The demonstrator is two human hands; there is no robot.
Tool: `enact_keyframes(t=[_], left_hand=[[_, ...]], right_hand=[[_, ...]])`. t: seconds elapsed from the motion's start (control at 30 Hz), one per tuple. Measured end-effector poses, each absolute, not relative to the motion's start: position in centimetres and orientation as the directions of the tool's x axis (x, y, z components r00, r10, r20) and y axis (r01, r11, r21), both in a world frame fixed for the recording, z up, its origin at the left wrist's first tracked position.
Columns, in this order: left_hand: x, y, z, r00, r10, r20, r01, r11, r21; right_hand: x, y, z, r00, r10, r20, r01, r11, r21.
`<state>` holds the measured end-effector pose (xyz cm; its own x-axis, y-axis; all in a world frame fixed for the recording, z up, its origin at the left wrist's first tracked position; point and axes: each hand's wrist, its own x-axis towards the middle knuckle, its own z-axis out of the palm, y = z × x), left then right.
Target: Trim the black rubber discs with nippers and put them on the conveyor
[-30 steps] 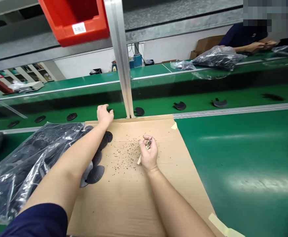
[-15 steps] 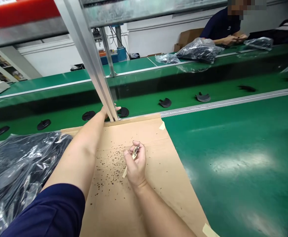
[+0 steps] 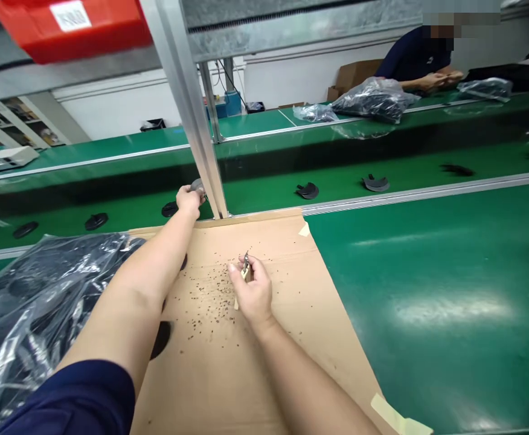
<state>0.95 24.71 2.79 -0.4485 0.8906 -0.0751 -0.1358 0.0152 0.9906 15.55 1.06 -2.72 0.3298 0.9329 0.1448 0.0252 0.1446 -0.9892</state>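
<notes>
- My left hand (image 3: 189, 198) has its fingers clamped on a grey disc (image 3: 198, 183) at the belt (image 3: 264, 188) edge, by the post (image 3: 187, 103).
- My right hand (image 3: 253, 294) pinches nippers (image 3: 245, 266) over the cardboard (image 3: 301, 326).
- I judge this the pick-up step; the disc must next meet the nippers.

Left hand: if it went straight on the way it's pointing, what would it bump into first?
Probably the slanted aluminium post just ahead of the left hand, which grips a grey part. Depth is hard to judge; it might slip past onto the green conveyor belt.
</notes>
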Motion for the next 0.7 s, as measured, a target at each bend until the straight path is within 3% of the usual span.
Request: enact_keyframes(t=[0.07,0.27,0.47,0.7], left_hand=[[0.3,21.3,4.4,-0.463,0.873,-0.150,-0.319,-0.007,0.948],[-0.4,6.6,5.1,-0.122,0.934,-0.337,-0.694,0.162,0.701],[-0.8,-1.4,1.8,0.076,0.908,-0.412,-0.780,0.311,0.543],[-1.0,-1.2,1.3,0.085,0.925,-0.371,-0.782,0.293,0.551]], right_hand=[[15.9,1.1,-2.6,0.281,0.937,0.210,0.067,0.199,-0.978],[17.0,0.5,-1.6,-0.003,0.851,0.526,0.286,0.504,-0.815],[16.7,-0.7,-1.0,-0.264,0.809,0.525,0.565,0.571,-0.596],[16.2,-0.7,-1.5,-0.386,0.683,0.620,0.602,0.696,-0.392]])
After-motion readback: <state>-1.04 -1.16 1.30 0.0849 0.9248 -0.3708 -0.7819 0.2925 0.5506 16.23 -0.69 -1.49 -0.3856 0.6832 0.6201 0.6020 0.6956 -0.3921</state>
